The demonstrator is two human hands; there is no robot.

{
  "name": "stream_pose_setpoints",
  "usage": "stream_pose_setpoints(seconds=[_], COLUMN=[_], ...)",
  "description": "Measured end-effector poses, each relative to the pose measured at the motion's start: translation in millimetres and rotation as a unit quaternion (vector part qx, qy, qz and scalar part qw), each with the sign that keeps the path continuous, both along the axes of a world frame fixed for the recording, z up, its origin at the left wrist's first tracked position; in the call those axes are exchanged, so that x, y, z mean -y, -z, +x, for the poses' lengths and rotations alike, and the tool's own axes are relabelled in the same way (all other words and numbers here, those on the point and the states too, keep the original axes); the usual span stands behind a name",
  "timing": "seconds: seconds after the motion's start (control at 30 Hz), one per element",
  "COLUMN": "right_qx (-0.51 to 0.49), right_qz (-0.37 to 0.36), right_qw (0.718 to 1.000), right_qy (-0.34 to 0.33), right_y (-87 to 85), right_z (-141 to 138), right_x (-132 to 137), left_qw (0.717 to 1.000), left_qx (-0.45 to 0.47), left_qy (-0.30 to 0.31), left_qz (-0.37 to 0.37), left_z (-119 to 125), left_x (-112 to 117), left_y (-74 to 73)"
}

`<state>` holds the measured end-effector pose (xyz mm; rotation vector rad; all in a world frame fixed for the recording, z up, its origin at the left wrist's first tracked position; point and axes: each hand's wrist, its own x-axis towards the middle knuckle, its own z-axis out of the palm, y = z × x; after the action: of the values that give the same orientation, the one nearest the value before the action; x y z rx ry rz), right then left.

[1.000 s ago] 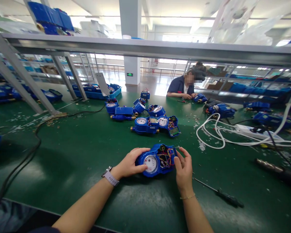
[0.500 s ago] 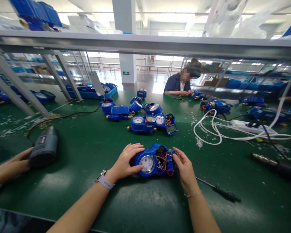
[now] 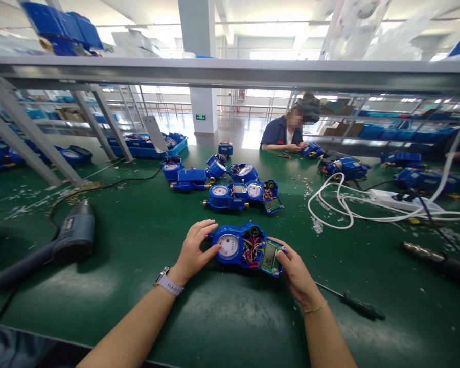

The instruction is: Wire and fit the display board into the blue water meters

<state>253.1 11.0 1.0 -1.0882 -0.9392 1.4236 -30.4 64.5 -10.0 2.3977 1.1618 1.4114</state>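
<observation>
A blue water meter (image 3: 237, 246) with a white dial and exposed coloured wires lies on the green table (image 3: 138, 276) in front of me. My left hand (image 3: 194, 249) grips its left end, fingers curled over the body. My right hand (image 3: 296, 273) holds the meter's opened lid with a small green display (image 3: 270, 255), folded out flat to the right.
A grey heat gun (image 3: 71, 235) lies at the left. A black screwdriver (image 3: 350, 304) lies by my right wrist. Several more blue meters (image 3: 230, 191) sit behind, white cable coils (image 3: 348, 204) at right. A person works across the table (image 3: 291, 130).
The meter's lid with the display has been swung open to the right by my right hand. The other person's hand that set down the heat gun at left has withdrawn.
</observation>
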Motion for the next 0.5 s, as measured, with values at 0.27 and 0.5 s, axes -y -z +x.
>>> stream_pose_setpoints(seconds=[0.27, 0.5], right_qx=[-0.063, -0.196], right_qz=[0.059, 0.109], right_qw=[0.995, 0.957], right_qy=[-0.044, -0.186], right_y=[-12.3, -26.1], right_z=[-6, -27], right_x=[17, 23], left_qw=[0.996, 0.986], left_qx=[0.0, -0.024], left_qy=[0.037, 0.096], left_qz=[0.077, 0.133], left_z=[11, 24], left_x=[16, 21], left_y=[-9.2, -6.7])
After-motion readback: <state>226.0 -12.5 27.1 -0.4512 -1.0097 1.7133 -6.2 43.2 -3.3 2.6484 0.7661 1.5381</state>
